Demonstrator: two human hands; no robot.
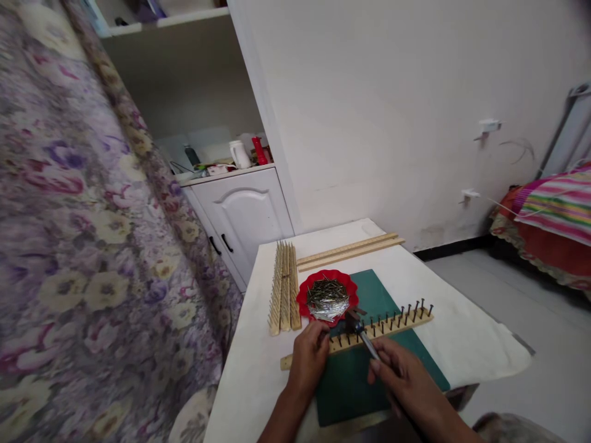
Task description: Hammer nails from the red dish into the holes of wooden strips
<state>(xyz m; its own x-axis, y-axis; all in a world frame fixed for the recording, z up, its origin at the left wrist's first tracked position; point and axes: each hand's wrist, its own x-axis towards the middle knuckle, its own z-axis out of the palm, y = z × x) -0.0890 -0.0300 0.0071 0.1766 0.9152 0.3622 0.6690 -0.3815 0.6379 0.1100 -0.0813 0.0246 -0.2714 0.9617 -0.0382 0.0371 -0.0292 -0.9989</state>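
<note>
A wooden strip [390, 325] lies slantwise across a green mat [355, 381], with dark nails [409, 312] standing in rows along it. My left hand [310, 354] is over the strip's left part, its fingertips pinched at a nail [330, 338]. Closed around the handle of a hammer [367, 341] is my right hand [404, 372]. The hammer's head is just above the strip, right of my left fingertips. Behind it, a red scalloped bowl [302, 298] holds many loose nails [327, 298], some dark and some silvery.
Several nail-studded strips [285, 289] lie side by side left of the bowl. Bare wooden strips [351, 249] lie at the table's back. The white-covered table [480, 344] stands by a wall and a white cabinet [249, 209]. A floral curtain [106, 246] hangs left.
</note>
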